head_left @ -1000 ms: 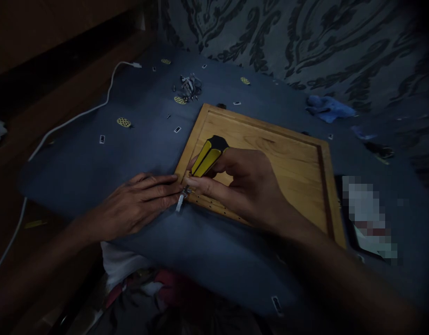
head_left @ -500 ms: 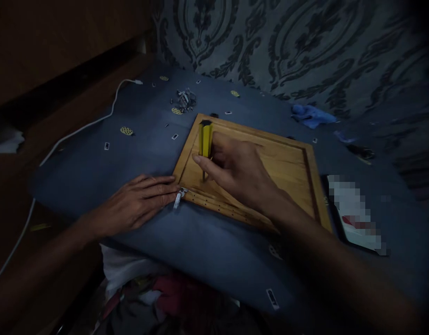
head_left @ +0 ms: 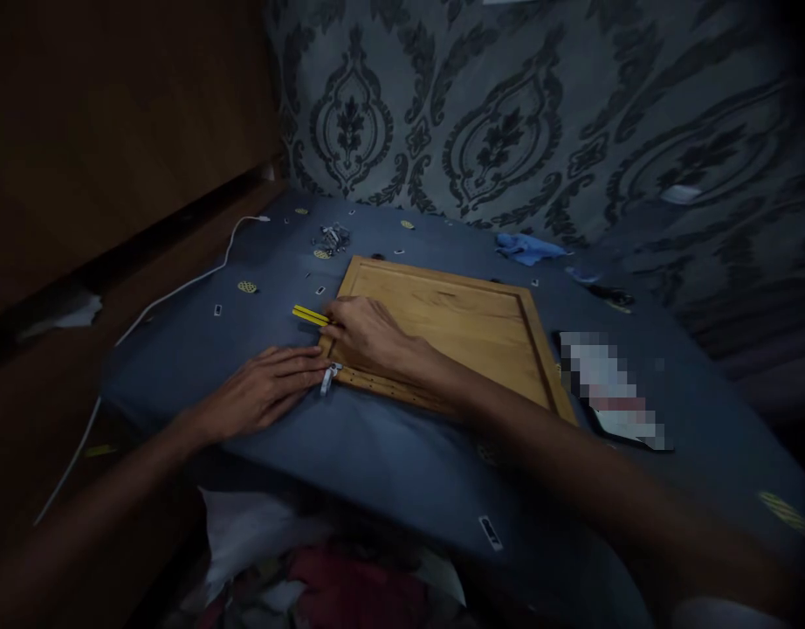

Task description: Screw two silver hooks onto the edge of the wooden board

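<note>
A framed wooden panel [head_left: 461, 323] lies flat on a blue patterned cloth, with a row of small holes along its near edge. At its near left corner sits a small metal hinge [head_left: 327, 377]. My left hand [head_left: 264, 389] rests with fingers stretched out, their tips at that corner beside the hinge. Above the panel's left part, my right hand [head_left: 369, 330] is closed on a screwdriver [head_left: 309, 315]. Its yellow handle points left past the panel's edge, nearly level. The screwdriver's shaft is hidden by my fingers.
Small metal parts [head_left: 333, 238] lie in a pile behind the panel. A blue crumpled cloth [head_left: 530, 248] is at the back right. A dark-edged flat device [head_left: 612, 393], partly blurred out, lies right of the panel. A white cable [head_left: 180, 297] runs along the left.
The screwdriver has gone from upright over the panel to nearly level, its handle swung out to the left. My left hand stays at the corner. The camera view has tilted upward.
</note>
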Demonstrator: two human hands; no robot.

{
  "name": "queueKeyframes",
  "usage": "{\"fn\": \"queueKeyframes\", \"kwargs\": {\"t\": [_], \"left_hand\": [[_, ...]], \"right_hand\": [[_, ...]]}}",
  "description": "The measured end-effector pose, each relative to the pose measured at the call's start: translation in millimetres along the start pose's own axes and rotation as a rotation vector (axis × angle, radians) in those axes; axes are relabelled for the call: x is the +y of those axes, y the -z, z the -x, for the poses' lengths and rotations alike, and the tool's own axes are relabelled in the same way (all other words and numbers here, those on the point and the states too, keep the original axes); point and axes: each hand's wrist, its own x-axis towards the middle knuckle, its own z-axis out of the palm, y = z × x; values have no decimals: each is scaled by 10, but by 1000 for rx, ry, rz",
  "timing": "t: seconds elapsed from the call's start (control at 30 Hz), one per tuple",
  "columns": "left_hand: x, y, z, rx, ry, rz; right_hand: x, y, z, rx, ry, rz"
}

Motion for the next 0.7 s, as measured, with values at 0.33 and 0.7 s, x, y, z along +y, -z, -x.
{"fn": "queueKeyframes", "kwargs": {"t": [0.33, 0.7], "left_hand": [[25, 12, 3, -18, 27, 4], [98, 52, -3, -11, 45, -9]], "right_hand": [[-142, -125, 1015, 222, 190, -70], [-175, -286, 1106, 286, 269, 20]]}}
